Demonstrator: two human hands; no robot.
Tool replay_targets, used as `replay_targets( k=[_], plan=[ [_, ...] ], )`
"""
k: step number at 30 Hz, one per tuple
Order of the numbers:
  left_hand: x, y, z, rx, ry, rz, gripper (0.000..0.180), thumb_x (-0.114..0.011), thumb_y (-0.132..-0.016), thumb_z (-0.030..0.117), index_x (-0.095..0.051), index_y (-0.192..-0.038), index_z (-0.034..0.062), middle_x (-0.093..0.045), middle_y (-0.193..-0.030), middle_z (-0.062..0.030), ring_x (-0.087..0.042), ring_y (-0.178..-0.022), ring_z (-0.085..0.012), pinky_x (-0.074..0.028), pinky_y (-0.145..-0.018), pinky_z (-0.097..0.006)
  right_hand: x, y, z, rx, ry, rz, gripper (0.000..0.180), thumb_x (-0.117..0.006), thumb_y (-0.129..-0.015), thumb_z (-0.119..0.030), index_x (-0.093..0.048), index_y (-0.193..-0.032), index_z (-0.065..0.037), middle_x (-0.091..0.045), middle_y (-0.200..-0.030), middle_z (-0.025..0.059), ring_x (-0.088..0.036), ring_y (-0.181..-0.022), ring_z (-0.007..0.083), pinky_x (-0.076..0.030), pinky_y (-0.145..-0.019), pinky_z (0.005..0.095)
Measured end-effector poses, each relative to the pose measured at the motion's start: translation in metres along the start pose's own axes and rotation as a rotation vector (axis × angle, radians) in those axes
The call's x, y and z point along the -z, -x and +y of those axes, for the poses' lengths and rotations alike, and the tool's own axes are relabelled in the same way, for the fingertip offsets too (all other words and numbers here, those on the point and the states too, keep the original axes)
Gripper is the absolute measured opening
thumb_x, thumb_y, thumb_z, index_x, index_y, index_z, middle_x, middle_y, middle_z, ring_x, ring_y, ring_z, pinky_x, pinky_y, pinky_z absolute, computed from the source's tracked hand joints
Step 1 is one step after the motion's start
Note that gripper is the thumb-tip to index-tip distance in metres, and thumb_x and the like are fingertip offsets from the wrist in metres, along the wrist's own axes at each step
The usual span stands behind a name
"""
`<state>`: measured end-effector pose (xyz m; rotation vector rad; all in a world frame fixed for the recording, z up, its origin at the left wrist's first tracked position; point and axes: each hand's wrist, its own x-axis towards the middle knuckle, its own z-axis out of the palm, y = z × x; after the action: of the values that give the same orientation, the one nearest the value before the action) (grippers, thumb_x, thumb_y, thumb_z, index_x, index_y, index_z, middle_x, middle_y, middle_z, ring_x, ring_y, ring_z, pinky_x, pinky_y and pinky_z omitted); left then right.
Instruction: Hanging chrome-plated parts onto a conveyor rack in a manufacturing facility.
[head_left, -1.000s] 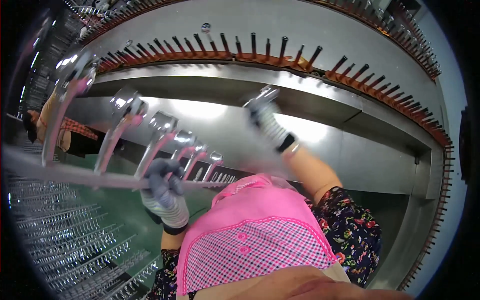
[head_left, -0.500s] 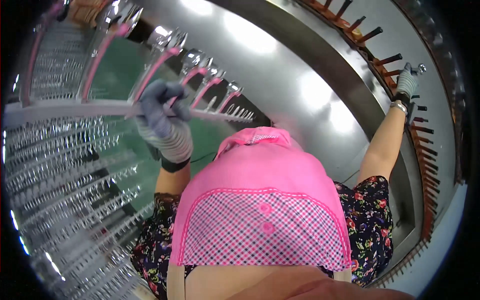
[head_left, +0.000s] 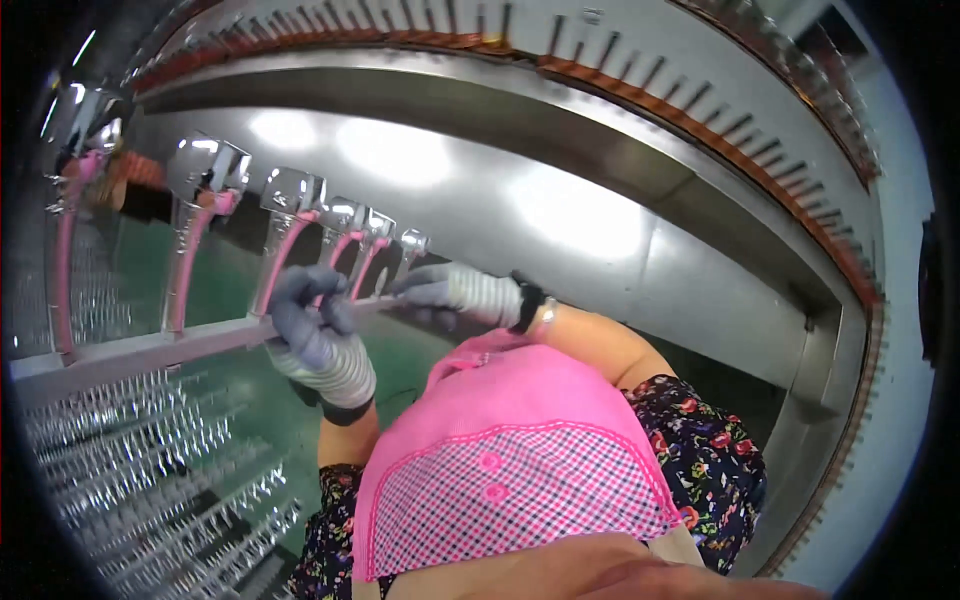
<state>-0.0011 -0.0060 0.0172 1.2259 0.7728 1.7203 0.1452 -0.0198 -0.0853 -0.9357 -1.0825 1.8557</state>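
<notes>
We have our left hand (head_left: pixel 318 342) curled round the long pale bar (head_left: pixel 205 342), which slants across our left side with shiny pieces (head_left: pixel 291 190) on top. Our right arm (head_left: pixel 600 338) bends in, our right hand (head_left: pixel 465 291) pointing left close to the bar; we can't tell if it holds anything.

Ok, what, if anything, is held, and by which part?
The left gloved hand grips the long, straight, pale-grey bar partway along; whether the right gloved hand holds anything cannot be told.
</notes>
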Motion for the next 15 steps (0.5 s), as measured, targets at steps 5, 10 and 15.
replay_targets(
  k=[5,10,15],
  plan=[
    [-0.008,0.012,-0.004,-0.014,0.005,-0.003,0.026,-0.052,-0.087,0.025,-0.058,-0.089,-0.0005,-0.058,-0.068,-0.0101,-0.041,-0.045,-0.0072,-0.026,-0.038,-0.017,-0.007,-0.01,0.015,0.178,-0.028,-0.062,0.03,-0.048,-0.09,-0.032,-0.062,-0.085,-0.005,-0.053,-0.059,-0.0017,-0.042,-0.044,0.0046,-0.035,-0.041,0.0203],
    [-0.012,-0.007,0.001,0.009,-0.042,-0.017,0.029,-0.053,-0.087,0.022,-0.058,-0.097,-0.0052,-0.06,-0.073,-0.0108,-0.05,-0.05,-0.0102,-0.028,-0.039,-0.017,-0.02,-0.009,0.001,0.037,-0.317,0.04,0.027,-0.052,-0.087,-0.032,-0.059,-0.094,-0.007,-0.053,-0.059,-0.0015,-0.043,-0.045,0.006,-0.035,-0.042,0.02],
    [-0.089,-0.001,-0.042,0.023,0.013,-0.014,0.027,-0.054,-0.088,0.017,-0.056,-0.101,-0.0066,-0.061,-0.078,-0.0131,-0.052,-0.053,-0.0114,-0.035,-0.042,-0.018,0.087,0.014,0.003,-0.2,-0.067,0.246,0.034,-0.057,-0.085,-0.039,-0.062,-0.092,-0.006,-0.053,-0.057,-0.0006,-0.045,-0.046,0.0087,-0.037,-0.043,0.025]
  ],
)
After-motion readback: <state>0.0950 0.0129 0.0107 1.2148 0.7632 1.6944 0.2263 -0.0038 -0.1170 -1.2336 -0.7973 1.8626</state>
